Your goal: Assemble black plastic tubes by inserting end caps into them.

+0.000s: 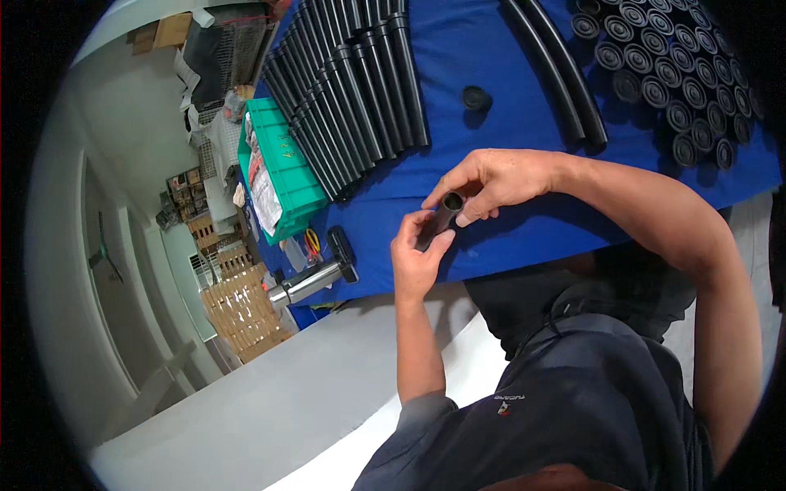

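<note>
Your two hands are close together at the near edge of the counter (508,245), both closed on one short black tube (438,225). It sits between them, held up in front of the blue cloth. Its long axis slants from the near left to the far right, with the open end at the far, right side tilted up so that you look into its mouth.

Your left hand (417,258) wraps the near part, thumb along the right side and fingers on the left. Your right hand (503,182) comes in from the right and has its thumb and a finger either side of the open end; how hard it presses, you cannot tell from here. So the right hand is nearer the mouth and the left nearer the other end, which the left hand hides.

Beyond your hands, a little right of the tube, lies a round black cap (474,99). Rows of long black tubes (360,114) lie far left, and ringed black discs (655,57) cluster far right.
</note>
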`<state>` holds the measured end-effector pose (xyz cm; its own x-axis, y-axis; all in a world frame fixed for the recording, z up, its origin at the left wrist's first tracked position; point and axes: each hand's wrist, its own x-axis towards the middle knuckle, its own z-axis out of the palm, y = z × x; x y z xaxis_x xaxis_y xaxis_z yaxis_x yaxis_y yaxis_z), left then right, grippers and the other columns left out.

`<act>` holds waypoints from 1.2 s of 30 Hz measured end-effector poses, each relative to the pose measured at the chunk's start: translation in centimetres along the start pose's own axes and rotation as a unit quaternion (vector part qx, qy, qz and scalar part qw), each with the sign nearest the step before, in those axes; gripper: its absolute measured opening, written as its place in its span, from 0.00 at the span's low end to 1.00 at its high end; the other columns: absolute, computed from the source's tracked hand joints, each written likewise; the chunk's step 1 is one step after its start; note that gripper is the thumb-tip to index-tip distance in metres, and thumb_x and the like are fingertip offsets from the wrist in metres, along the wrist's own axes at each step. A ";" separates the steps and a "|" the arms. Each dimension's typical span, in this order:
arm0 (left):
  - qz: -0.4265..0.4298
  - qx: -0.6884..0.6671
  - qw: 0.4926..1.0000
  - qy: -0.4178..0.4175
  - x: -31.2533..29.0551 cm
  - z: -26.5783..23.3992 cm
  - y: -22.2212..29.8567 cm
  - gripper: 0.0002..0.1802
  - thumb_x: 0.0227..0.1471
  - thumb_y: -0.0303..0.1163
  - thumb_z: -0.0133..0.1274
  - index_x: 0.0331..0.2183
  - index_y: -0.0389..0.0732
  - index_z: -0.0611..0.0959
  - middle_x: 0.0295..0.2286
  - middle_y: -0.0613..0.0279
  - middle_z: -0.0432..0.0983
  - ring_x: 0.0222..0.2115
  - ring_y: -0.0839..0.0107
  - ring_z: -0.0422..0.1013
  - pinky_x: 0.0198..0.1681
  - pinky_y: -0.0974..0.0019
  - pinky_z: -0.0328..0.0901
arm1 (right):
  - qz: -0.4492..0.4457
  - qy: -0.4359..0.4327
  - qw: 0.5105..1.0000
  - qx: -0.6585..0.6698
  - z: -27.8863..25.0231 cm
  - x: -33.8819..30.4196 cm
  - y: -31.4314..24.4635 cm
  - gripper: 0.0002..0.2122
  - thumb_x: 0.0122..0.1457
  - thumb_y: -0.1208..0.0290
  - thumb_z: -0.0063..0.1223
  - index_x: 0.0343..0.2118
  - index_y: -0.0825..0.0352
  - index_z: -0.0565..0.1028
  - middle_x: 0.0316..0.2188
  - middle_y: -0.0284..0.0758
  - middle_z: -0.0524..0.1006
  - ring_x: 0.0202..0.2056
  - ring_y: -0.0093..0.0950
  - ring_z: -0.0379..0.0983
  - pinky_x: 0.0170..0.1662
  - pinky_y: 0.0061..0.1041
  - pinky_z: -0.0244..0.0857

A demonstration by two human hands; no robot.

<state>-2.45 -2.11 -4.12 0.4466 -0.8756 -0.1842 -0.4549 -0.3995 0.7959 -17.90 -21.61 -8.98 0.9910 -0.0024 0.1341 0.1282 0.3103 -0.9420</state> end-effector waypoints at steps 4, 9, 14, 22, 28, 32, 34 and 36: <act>0.009 -0.006 0.999 -0.051 -0.1 -1.0 0.0 0.20 0.51 0.32 0.62 0.41 0.29 0.76 0.38 0.58 0.74 0.38 0.71 0.70 0.43 0.69 0.65 | -0.012 0.003 0.999 0.031 0.0 0.2 0.4 0.20 0.55 0.73 0.58 0.52 0.64 0.75 0.24 0.29 0.75 0.23 0.17 0.68 0.27 0.19 0.66; 0.036 0.024 0.996 -0.078 -0.2 -1.2 0.7 0.25 0.55 0.40 0.58 0.46 0.28 0.76 0.41 0.58 0.72 0.40 0.70 0.69 0.46 0.68 0.63 | -0.019 0.005 0.999 0.026 0.0 0.3 0.3 0.20 0.54 0.73 0.60 0.52 0.64 0.75 0.24 0.29 0.75 0.24 0.17 0.68 0.28 0.19 0.66; -0.005 -0.059 0.997 -0.048 -0.4 -0.7 0.3 0.26 0.55 0.41 0.59 0.47 0.31 0.75 0.40 0.59 0.73 0.41 0.71 0.69 0.47 0.68 0.63 | -0.010 0.003 0.999 0.048 0.0 0.2 0.3 0.20 0.53 0.74 0.60 0.51 0.65 0.76 0.23 0.29 0.75 0.23 0.17 0.68 0.27 0.18 0.66; -0.022 0.007 1.000 -0.003 -0.6 -0.3 -0.6 0.22 0.44 0.25 0.66 0.40 0.35 0.75 0.36 0.60 0.75 0.37 0.72 0.71 0.45 0.68 0.66 | -0.001 -0.016 0.999 0.052 -0.2 0.3 0.4 0.20 0.51 0.78 0.61 0.50 0.65 0.77 0.22 0.29 0.75 0.22 0.17 0.68 0.27 0.17 0.65; 0.028 -0.014 0.999 -0.007 -0.9 -0.3 -0.3 0.19 0.45 0.25 0.65 0.39 0.33 0.76 0.36 0.60 0.74 0.37 0.72 0.72 0.44 0.68 0.66 | 0.000 -0.045 0.995 0.086 -0.2 0.2 0.5 0.21 0.50 0.79 0.61 0.50 0.64 0.77 0.23 0.29 0.76 0.22 0.17 0.68 0.27 0.17 0.66; 0.054 -0.020 0.997 -0.043 -0.5 -1.2 -0.1 0.20 0.49 0.32 0.63 0.41 0.31 0.77 0.40 0.58 0.73 0.40 0.70 0.70 0.47 0.68 0.64 | 0.000 -0.037 0.996 0.080 -0.3 0.4 0.8 0.21 0.50 0.79 0.62 0.50 0.64 0.77 0.25 0.28 0.76 0.23 0.16 0.69 0.28 0.17 0.67; 0.065 -0.006 0.996 -0.066 -0.2 -1.6 0.1 0.21 0.50 0.34 0.63 0.42 0.30 0.77 0.41 0.57 0.72 0.42 0.70 0.70 0.47 0.68 0.64 | 0.000 -0.030 0.996 0.084 -0.3 0.4 0.9 0.20 0.51 0.78 0.62 0.50 0.64 0.77 0.25 0.28 0.76 0.24 0.17 0.69 0.28 0.18 0.67; 0.053 -0.024 0.994 -0.098 -0.1 -1.8 0.1 0.23 0.53 0.37 0.60 0.44 0.28 0.77 0.43 0.56 0.71 0.42 0.69 0.69 0.48 0.68 0.63 | 0.001 -0.023 0.996 0.089 -0.3 0.4 0.9 0.20 0.52 0.77 0.62 0.49 0.65 0.77 0.25 0.28 0.76 0.24 0.17 0.69 0.28 0.18 0.67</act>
<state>-1.15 -1.55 -3.01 0.2381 -0.9497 -0.2035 -0.4520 -0.2938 0.8423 -17.39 -21.58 -9.84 0.9877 0.0409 0.1508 0.1136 0.4746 -0.8728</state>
